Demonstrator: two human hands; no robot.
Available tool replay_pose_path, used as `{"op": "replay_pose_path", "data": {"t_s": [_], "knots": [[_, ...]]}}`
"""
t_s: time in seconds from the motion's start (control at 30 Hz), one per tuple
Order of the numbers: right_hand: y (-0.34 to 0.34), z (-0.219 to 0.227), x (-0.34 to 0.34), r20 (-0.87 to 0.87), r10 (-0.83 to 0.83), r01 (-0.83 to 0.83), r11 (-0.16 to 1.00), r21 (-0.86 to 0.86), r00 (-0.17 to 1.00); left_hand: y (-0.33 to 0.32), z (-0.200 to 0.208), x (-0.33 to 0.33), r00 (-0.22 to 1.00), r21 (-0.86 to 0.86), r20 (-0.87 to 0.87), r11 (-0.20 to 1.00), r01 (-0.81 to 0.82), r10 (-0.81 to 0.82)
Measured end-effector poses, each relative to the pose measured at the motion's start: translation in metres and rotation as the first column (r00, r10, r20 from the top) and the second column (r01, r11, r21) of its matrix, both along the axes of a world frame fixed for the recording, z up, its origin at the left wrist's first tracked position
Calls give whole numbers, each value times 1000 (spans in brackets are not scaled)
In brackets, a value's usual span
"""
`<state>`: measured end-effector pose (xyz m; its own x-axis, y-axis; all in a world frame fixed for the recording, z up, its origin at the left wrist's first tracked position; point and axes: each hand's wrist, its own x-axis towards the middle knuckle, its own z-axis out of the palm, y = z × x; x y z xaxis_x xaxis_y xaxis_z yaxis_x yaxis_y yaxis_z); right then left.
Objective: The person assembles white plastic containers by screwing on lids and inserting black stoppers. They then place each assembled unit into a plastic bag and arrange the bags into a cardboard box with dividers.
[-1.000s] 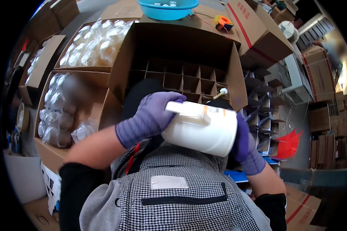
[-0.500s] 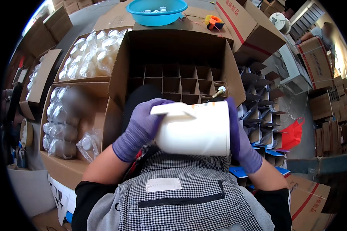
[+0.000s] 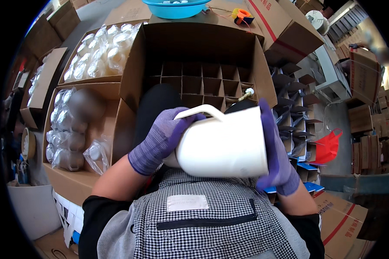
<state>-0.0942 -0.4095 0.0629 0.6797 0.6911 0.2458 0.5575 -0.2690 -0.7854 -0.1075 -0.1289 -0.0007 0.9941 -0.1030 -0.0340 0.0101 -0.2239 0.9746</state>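
Observation:
A glossy white pitcher [image 3: 222,144] lies sideways in the air above my lap. Its looped handle [image 3: 203,108] faces up and away from me. My left hand [image 3: 166,131], in a purple knit glove, grips the left end below the handle, fingers partly hidden behind the pitcher. Against the right end presses my gloved right hand [image 3: 276,149], its fingers pointing up along the rim. Both hands together support the pitcher. Just beyond it stands an open cardboard box [image 3: 199,41] with cardboard dividers [image 3: 202,85] making a grid of cells.
At the left, two cartons hold plastic-wrapped jars [image 3: 99,56] and wrapped glassware [image 3: 67,129]. A blue basin [image 3: 177,11] and an orange tape dispenser [image 3: 243,16] sit at the back. Divided cells [image 3: 294,112] and a red bag [image 3: 326,146] are right. Another person handles a carton [image 3: 364,71] far right.
The pitcher has turned about its length, so its handle now arches upward. My right hand has shifted slightly right and lower, showing more of the glove's back.

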Motion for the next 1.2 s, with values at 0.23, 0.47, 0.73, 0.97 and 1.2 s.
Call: {"op": "replay_pose_path", "data": {"t_s": [0.23,0.47,0.73,0.97,1.2], "knots": [[-5,-77,-38,-499,-307,364,931,18,810,-13,-30,-5,999,156,-5,987,-49,50],[-32,-13,8,43,25,-18,987,-158,999,-13,-7,44,902,-178,-347,962,208,-259],[-8,-32,-7,59,-28,40,978,-203,998,-16,-96,31,929,-173,-172,938,299,-328],[-15,-82,108,-406,-84,185,958,217,910,0,-90,57,904,-319,-405,948,1,-138],[-50,-280,296,207,-102,221,165,-961,973,7,-83,69,884,-661,-437,725,-192,-165]]}}
